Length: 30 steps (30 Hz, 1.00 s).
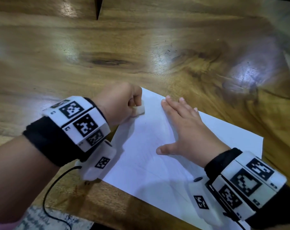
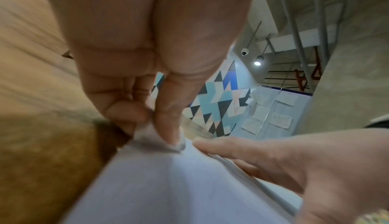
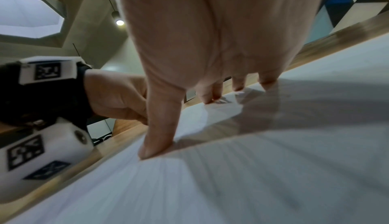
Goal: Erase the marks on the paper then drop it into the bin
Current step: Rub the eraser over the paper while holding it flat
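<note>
At far left of the head view, lying along the wooden table [image 1: 141, 47]: a bare forearm wearing a black strap and a white marker-covered wrist unit [image 1: 77, 123], with a thin black cable [image 1: 49, 196] trailing off toward the near table edge. Just beyond that, curling into a fist: the left hand [image 1: 121, 103], pinching a small white eraser [image 1: 139, 109] between thumb and fingers and pressing it down onto the paper [image 1: 141, 163] near its far left corner. Seen again from the left wrist camera: left-hand fingertips [image 2: 168, 127] gripping the eraser [image 2: 155, 137], its lower end touching the sheet [image 2: 168, 186].

Lying flat in the middle of the table: the white sheet itself, turned at a slant, long axis running from the far left corner toward the near right, far corner pointing away beside the fist. Showing faintly on it: thin pencil lines, too pale to read.

Resting further right: the right hand [image 1: 185, 128], fingers straight and spread, palm down, pinning the sheet, thumb sticking out leftward. From the right wrist camera: thumb and fingertips [image 3: 160, 141] pressing on the paper [image 3: 252, 177].
</note>
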Tool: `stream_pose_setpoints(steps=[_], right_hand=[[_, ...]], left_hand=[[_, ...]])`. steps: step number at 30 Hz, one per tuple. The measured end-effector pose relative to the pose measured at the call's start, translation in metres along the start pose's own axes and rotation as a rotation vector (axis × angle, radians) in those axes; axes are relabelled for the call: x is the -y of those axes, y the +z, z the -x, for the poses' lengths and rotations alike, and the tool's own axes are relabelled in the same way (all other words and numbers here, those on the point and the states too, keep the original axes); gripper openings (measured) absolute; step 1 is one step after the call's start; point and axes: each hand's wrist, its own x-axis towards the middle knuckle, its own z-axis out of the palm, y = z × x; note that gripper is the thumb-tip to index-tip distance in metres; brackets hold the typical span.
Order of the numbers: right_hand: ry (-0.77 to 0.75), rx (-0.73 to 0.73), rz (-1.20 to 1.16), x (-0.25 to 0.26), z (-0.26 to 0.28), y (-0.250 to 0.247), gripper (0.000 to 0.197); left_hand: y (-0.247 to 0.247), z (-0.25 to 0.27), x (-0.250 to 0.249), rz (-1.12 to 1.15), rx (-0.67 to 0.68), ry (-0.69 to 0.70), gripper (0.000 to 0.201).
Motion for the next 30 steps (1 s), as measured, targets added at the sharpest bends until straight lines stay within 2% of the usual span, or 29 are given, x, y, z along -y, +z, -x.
stream_pose_setpoints(steps=[3,5,13,20,25,27,29,30], right_hand=[[-0.026,0.012,-0.010,0.000,0.001,0.000,0.102],[-0.029,0.020,0.001,0.000,0.001,-0.001,0.097],[-0.035,0.035,0.031,0.000,0.002,-0.001,0.100],[-0.062,0.059,0.081,0.004,0.003,-0.002,0.088],[-0.041,0.067,0.097,0.004,0.003,-0.002,0.093],[-0.043,0.067,0.100,0.004,0.003,-0.003,0.094],[-0.047,0.066,0.097,0.004,0.002,-0.003,0.094],[-0.048,0.063,0.096,0.004,0.002,-0.003,0.094]], left_hand=[[-0.003,0.009,0.006,-0.098,0.219,0.046,0.015],[-0.006,0.012,0.005,-0.145,0.278,0.047,0.011],[-0.020,0.004,0.007,-0.021,0.027,-0.020,0.012],[-0.014,0.014,0.003,-0.018,0.035,-0.031,0.011],[0.003,0.014,-0.003,-0.089,-0.080,-0.032,0.006],[0.004,0.023,0.002,-0.130,-0.012,0.006,0.010],[0.001,0.035,0.007,-0.153,0.163,0.011,0.020],[0.000,0.037,0.007,-0.150,0.206,0.006,0.019]])
